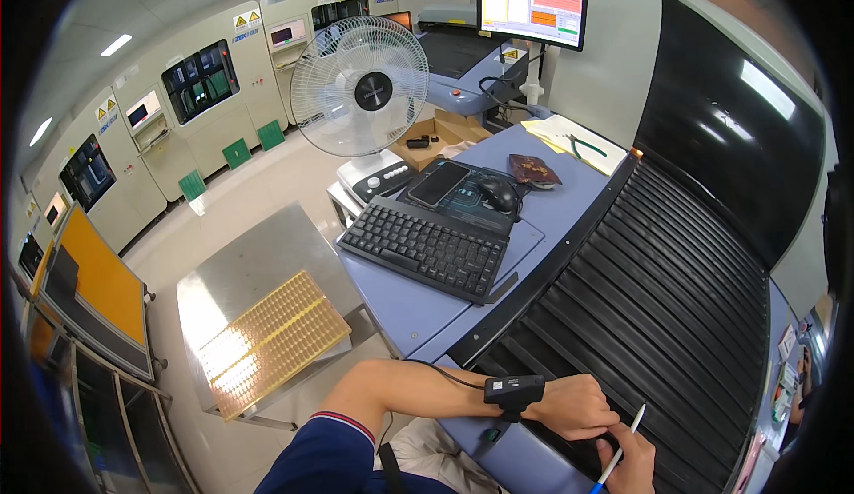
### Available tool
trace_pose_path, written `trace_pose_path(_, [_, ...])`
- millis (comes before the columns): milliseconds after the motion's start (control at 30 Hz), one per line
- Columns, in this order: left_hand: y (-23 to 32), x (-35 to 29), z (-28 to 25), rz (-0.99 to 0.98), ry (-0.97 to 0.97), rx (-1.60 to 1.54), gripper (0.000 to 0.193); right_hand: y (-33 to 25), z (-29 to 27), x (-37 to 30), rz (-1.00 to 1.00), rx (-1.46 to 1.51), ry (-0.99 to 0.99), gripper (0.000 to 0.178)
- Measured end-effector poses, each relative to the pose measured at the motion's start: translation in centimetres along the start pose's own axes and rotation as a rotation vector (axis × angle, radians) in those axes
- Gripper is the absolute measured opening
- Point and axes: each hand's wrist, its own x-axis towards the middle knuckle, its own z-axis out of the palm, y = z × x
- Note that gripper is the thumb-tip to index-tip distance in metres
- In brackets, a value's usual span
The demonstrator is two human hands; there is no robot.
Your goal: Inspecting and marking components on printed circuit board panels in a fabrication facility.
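My left hand [574,405] is closed, its fingers curled in beside the fingertips of my right hand; whether anything is inside them is hidden. A black strapped device [514,392] with a cable sits on my left wrist. My right hand [635,464] grips a slim white pen [636,421] with a blue lower end, its white end pointing up and away. Both hands are over the near end of the black ribbed bed [658,263] of a machine, close to its blue front edge.
A black keyboard [431,245], phone [439,183], mouse [498,194] and dark red pouch [534,171] lie on the blue worktop. Green-handled pliers [583,145] rest on papers. Left are a fan [360,87] and a metal table [258,254] bearing a gold perforated panel [271,343]. A monitor [532,3] stands beyond.
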Motion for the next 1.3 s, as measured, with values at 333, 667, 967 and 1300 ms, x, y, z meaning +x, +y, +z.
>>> trace_pose_path(333, [0.02,-0.01,-0.24,-0.005,-0.034,-0.048,0.016,-0.09,-0.05,-0.05,0.014,0.017,-0.039,0.022])
trace_pose_path(667, [-0.16,0.05,-0.44,0.025,-0.044,-0.094,0.014,0.17,0.08,-0.15,0.002,0.031,-0.04,0.02])
trace_pose_path(967, [-0.17,-0.01,0.04,-0.013,-0.016,-0.043,0.013,-0.14,-0.15,0.01,0.053,0.009,-0.065,0.024])
trace_pose_path(1300, [-0.14,0.0,0.1,-0.005,-0.011,-0.005,0.014,-0.26,-0.26,0.04,0.054,0.018,-0.051,0.024])
